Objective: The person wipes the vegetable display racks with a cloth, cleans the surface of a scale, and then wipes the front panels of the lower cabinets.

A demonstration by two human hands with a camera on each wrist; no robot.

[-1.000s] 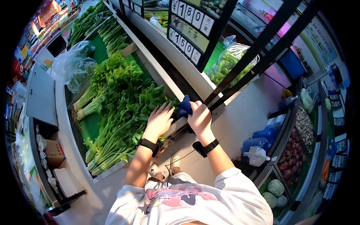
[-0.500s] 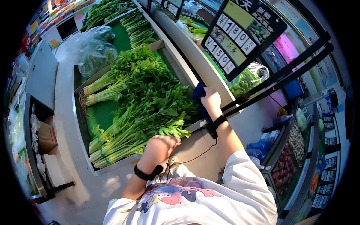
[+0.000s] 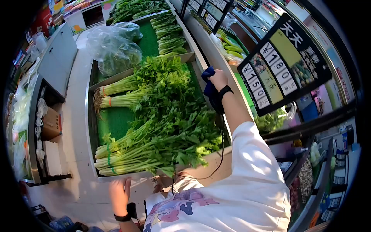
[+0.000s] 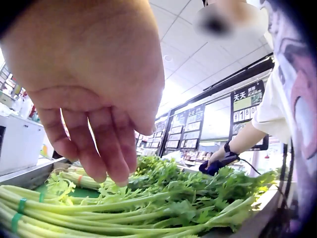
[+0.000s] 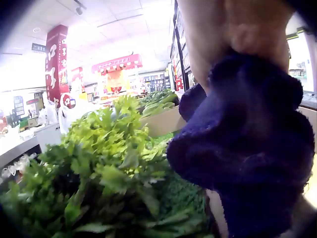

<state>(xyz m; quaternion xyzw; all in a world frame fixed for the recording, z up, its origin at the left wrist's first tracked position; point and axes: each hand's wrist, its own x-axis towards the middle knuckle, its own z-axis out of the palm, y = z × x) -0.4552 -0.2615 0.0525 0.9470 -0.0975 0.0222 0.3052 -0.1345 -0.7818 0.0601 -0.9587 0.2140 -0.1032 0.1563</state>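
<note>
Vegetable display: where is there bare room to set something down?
Green mat lies bare between the orange-banded stalks and green-banded stalks, and between the plastic bag and far greens. Crowded where leaves heap toward the blue cloth.

The cloth [image 3: 210,87], dark blue, soft and fuzzy-edged, is crumpled into folds, bunched at its far end and hanging at the right edge of the bin [image 3: 131,176], beyond the near right corner.

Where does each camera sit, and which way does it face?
Head: on the head, facing forward and down at leafy greens; left hand, right hand and shirt show.
Left wrist: there, looking past that hand across the greens; right forearm shows.
Right wrist: there, looking past that hand and blue cloth over the greens.
Both wrist views share greens and cloth.
</note>
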